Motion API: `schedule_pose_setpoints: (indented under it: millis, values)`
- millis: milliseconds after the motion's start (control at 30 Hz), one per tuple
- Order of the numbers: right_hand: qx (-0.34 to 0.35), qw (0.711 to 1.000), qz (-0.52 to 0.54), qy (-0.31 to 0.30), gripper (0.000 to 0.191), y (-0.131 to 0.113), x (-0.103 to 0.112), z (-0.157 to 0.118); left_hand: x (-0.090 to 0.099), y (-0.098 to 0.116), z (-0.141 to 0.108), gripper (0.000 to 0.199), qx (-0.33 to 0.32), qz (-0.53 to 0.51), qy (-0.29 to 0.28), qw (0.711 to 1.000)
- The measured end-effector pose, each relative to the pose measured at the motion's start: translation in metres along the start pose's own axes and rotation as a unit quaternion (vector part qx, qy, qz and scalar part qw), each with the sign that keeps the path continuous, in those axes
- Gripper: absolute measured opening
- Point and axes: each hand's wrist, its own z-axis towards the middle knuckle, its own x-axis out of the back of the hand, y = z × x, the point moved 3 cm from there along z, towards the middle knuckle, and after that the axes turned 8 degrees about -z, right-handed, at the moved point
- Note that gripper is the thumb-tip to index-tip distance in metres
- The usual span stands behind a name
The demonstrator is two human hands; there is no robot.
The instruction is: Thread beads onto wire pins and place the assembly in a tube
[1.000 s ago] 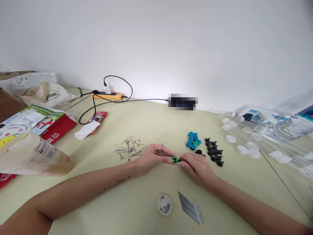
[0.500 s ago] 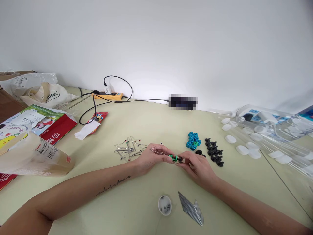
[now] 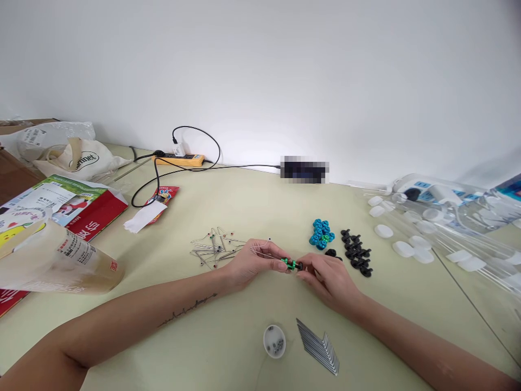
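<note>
In the middle of the table my left hand (image 3: pixel 258 260) is closed, its thumb and fingers pinching a small green metal part (image 3: pixel 288 264). Thin wires (image 3: pixel 262 250) stick out past the back of that hand. A black knob-like piece (image 3: pixel 300 266) sits at the right end of the green part. My right hand (image 3: pixel 331 279) has thumb and forefinger closed on this black piece from the right. Beyond the right hand lie a cluster of blue metal parts (image 3: pixel 318 238) and rows of black knob-like pieces (image 3: pixel 355 255). Left of my left hand is a loose pile of thin wires (image 3: pixel 211 251).
Near me stand a small white cup (image 3: pixel 273 332) holding tiny metal bits and a row of L-shaped hex keys (image 3: pixel 319 348). A drink cup (image 3: pixel 93 266) and red box (image 3: pixel 112 209) are at left. Clear tubes with white caps (image 3: pixel 423 255) lie right; a power strip (image 3: pixel 179 159) sits behind.
My right fingertips have shifted slightly to the right, and the black piece shows at a different angle. My left hand stays almost still with the green part.
</note>
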Motion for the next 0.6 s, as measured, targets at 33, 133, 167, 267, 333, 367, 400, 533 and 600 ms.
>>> schedule_pose_setpoints:
  millis: [33,133,167,267,333,367,400,533,600]
  values:
    - [0.006,1.0,0.002,-0.002,0.023,0.0,0.0,0.0,-0.0005,0.0001,-0.0003,0.021,0.0,-0.001,-0.004,1.0]
    - [0.013,1.0,0.003,-0.003,0.028,-0.0003,0.0002,-0.0001,-0.0008,-0.0004,-0.0009,0.021,0.001,0.0,-0.008,1.0]
    - [0.011,1.0,0.002,-0.003,0.025,-0.0003,0.0001,-0.0003,-0.0003,-0.0008,-0.0009,0.021,0.001,0.001,-0.004,1.0]
    - [-0.002,1.0,0.003,0.01,0.014,0.0,-0.0001,-0.0008,0.002,-0.0019,-0.0003,0.021,-0.001,0.004,0.009,1.0]
    - [-0.005,1.0,0.006,0.017,0.012,0.0001,-0.0002,-0.001,0.0027,-0.0021,0.0002,0.021,-0.003,0.006,0.013,1.0]
    - [-0.002,1.0,0.007,0.018,0.013,0.0,-0.0002,-0.001,0.0025,-0.0021,0.0003,0.022,-0.003,0.007,0.009,1.0]
    - [0.003,1.0,0.007,0.015,0.016,-0.0003,-0.0002,-0.0009,0.0021,-0.002,0.0004,0.022,-0.004,0.007,0.006,1.0]
    - [0.014,1.0,0.002,0.002,0.031,-0.001,0.0,0.0,0.0001,-0.0013,0.0004,0.022,0.0,0.005,-0.006,1.0]
    - [0.008,1.0,0.001,0.0,0.026,-0.0006,-0.0005,0.0002,0.0002,-0.001,0.0005,0.021,0.0,0.005,-0.001,1.0]
